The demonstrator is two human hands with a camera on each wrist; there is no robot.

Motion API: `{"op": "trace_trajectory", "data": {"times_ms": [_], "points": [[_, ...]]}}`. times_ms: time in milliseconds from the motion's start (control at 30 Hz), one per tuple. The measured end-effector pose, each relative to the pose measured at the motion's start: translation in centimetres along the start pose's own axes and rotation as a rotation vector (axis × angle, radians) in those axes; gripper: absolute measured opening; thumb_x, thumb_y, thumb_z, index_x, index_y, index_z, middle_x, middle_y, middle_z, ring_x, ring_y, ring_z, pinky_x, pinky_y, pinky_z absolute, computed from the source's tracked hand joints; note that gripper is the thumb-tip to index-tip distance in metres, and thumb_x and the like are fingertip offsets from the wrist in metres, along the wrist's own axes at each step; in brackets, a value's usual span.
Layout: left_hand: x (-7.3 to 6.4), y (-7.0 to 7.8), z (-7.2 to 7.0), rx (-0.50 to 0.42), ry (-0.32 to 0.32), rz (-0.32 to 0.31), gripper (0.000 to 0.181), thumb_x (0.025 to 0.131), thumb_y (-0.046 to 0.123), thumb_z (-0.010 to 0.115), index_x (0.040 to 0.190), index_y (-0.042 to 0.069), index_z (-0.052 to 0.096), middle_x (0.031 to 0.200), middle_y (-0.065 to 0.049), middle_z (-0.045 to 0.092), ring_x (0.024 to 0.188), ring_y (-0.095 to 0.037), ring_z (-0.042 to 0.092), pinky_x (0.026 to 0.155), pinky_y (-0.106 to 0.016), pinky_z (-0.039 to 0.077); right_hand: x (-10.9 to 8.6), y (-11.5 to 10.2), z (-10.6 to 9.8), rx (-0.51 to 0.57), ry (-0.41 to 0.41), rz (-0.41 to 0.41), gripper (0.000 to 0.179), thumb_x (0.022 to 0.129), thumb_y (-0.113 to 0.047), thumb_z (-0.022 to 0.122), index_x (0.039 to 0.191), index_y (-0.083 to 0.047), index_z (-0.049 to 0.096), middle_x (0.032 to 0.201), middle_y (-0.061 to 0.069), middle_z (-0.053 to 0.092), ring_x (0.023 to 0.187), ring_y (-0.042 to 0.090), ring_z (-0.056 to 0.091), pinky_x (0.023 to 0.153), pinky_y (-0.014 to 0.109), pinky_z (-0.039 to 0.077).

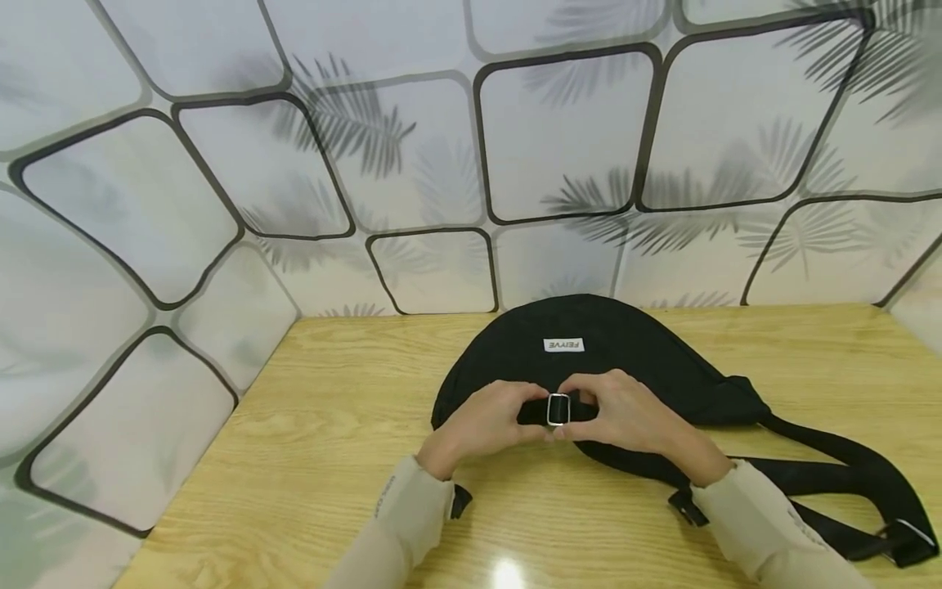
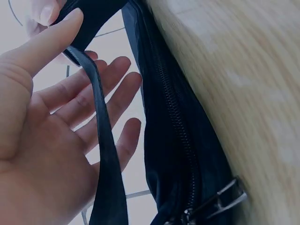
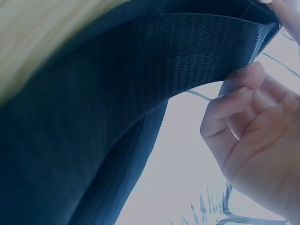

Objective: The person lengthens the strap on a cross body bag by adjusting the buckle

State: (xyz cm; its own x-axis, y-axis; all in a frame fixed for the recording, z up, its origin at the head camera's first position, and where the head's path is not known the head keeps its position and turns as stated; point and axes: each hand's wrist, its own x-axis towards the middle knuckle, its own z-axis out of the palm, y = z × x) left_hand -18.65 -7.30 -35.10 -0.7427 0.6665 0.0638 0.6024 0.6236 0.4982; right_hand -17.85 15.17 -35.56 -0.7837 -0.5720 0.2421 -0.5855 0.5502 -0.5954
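A black sling bag [image 1: 508, 352] with a small white label [image 1: 563, 345] lies on the wooden table. In front of it both hands meet at a square metal slide buckle [image 1: 569, 409] threaded with black webbing. My left hand [image 1: 489, 417] pinches the strap at the buckle's left side; in the left wrist view its thumb crosses the strap [image 2: 105, 136] while the other fingers extend loosely behind. From the right, thumb and fingertips of my right hand [image 1: 625, 409] pinch the webbing [image 3: 201, 47] at the buckle. The bag's zipper [image 2: 171, 110] shows beside the left hand.
The loose strap [image 1: 809, 474] loops to the table's right side, where another metal buckle [image 1: 912, 532] lies. A black clip [image 1: 688, 507] sits by the right sleeve, and a black strap end [image 1: 460, 501] by the left. A patterned wall covering [image 1: 559, 139] borders the table [image 1: 316, 425].
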Motion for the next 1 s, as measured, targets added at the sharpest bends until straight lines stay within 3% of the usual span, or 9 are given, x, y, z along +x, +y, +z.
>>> {"op": "trace_trajectory", "data": {"times_ms": [233,433,600,767,1000], "points": [[-0.1,0.1,-0.1,-0.084,0.005,-0.007,0.038,0.092,0.023,0.079,0.124,0.006,0.068,0.112,-0.001,0.071,0.088,-0.009,0.061,0.076,-0.022,0.047,-0.1,0.8,-0.9,0.231,-0.13,0.097,0.038,0.087,-0.024,0.081,0.11,0.003,0.068,0.068,-0.005,0.054,0.05,0.007,0.043,0.048,0.025,0.04],[-0.3,-0.4,-0.1,-0.086,0.018,-0.023,0.038,0.09,0.022,0.081,0.122,0.007,0.069,0.114,0.0,0.071,0.096,-0.008,0.062,0.085,-0.024,0.05,-0.3,1.7,-1.5,0.382,-0.245,0.177,0.016,0.095,-0.011,0.071,0.103,0.003,0.07,0.067,0.0,0.053,0.048,0.009,0.045,0.047,0.026,0.043],[-0.1,-0.5,-0.2,-0.17,0.028,0.009,0.041,0.089,0.02,0.082,0.124,0.006,0.066,0.118,-0.002,0.07,0.107,-0.015,0.065,0.092,-0.028,0.05,-0.3,2.2,-1.7,0.458,-0.227,0.174,0.009,0.098,-0.001,0.064,0.092,0.004,0.068,0.064,0.001,0.051,0.048,0.009,0.045,0.048,0.024,0.042],[0.0,-0.5,-0.1,-0.263,0.034,0.04,0.049,0.091,0.019,0.079,0.134,0.003,0.061,0.128,-0.008,0.067,0.118,-0.022,0.063,0.099,-0.031,0.049,-0.1,2.4,-1.7,0.548,-0.199,0.183,0.011,0.099,0.002,0.06,0.092,0.009,0.065,0.062,0.0,0.052,0.049,0.008,0.047,0.049,0.023,0.044],[-0.2,-0.7,0.0,-0.294,0.048,0.058,0.047,0.094,0.017,0.076,0.136,0.001,0.061,0.13,-0.009,0.065,0.119,-0.018,0.061,0.101,-0.031,0.048,0.0,2.5,-0.9,0.659,-0.176,0.179,0.014,0.099,0.003,0.058,0.095,0.015,0.062,0.062,-0.004,0.056,0.05,0.007,0.05,0.051,0.022,0.047]]}}
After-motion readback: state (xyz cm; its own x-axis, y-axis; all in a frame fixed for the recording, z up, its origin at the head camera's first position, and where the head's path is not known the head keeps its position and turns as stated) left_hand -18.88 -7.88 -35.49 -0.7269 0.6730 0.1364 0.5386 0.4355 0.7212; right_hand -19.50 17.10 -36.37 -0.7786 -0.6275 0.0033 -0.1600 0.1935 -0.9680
